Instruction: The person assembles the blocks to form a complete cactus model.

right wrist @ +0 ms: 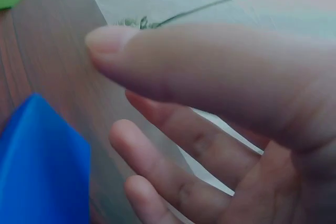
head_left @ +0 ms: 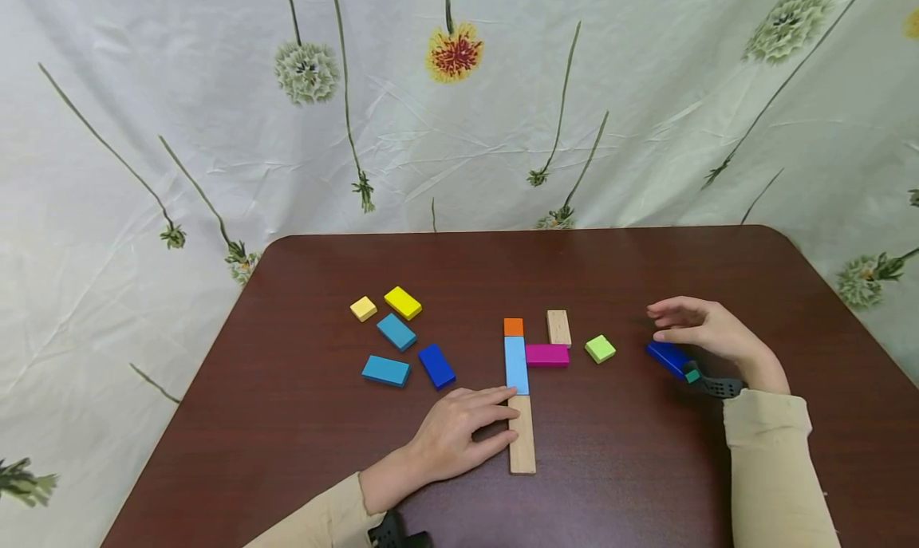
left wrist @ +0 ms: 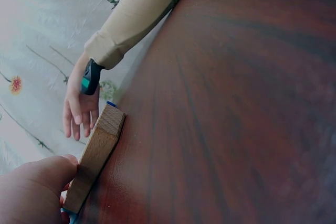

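My left hand (head_left: 459, 430) rests on the table, fingertips along the left side of a long plain wooden block (head_left: 525, 444). In the left wrist view the thumb touches that wooden block (left wrist: 93, 163). End to end above it lie a light blue block (head_left: 515, 364) and an orange block (head_left: 513, 327). A magenta block (head_left: 547, 356) sticks out to the right of the light blue one. My right hand (head_left: 707, 330) hovers, fingers spread and holding nothing, over a dark blue block (head_left: 666, 358). The right wrist view shows that blue block (right wrist: 47, 169) beside the fingers.
A short wooden block (head_left: 558, 327) meets the magenta block's top right end. A green block (head_left: 600, 348) lies between it and my right hand. Left of the row lie several yellow and blue blocks, among them a dark blue block (head_left: 436, 367). A flowered cloth (head_left: 502, 133) hangs behind the table.
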A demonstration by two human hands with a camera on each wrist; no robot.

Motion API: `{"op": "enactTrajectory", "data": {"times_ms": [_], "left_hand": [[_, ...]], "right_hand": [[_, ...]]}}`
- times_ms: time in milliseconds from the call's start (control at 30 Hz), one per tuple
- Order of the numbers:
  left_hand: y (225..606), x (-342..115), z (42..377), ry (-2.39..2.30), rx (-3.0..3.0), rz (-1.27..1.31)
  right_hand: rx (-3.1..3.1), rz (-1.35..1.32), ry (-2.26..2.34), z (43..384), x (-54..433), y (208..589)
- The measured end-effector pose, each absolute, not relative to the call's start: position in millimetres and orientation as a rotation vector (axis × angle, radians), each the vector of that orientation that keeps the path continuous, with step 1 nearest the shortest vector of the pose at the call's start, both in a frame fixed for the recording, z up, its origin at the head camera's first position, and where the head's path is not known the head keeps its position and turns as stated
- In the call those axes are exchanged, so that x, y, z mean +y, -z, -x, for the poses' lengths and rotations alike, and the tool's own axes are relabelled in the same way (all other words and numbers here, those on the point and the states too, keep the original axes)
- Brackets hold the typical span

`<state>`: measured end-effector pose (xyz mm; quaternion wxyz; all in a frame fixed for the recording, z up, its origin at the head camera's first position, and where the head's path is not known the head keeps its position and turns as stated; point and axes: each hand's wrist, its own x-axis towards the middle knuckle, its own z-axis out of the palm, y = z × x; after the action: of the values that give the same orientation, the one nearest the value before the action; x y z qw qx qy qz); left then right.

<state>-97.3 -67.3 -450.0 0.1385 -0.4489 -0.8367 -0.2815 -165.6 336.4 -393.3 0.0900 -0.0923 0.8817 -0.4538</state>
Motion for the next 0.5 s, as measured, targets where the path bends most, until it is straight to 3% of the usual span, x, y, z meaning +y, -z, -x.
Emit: {"op": "enactTrajectory", "data": {"times_ms": [500], "left_hand": [[449.8, -67.3, 97.5, 0.819, -2.417, 1.302]], "right_hand": [[2.440, 0.366, 1.429, 164.3, 352.6, 408.0]]}}
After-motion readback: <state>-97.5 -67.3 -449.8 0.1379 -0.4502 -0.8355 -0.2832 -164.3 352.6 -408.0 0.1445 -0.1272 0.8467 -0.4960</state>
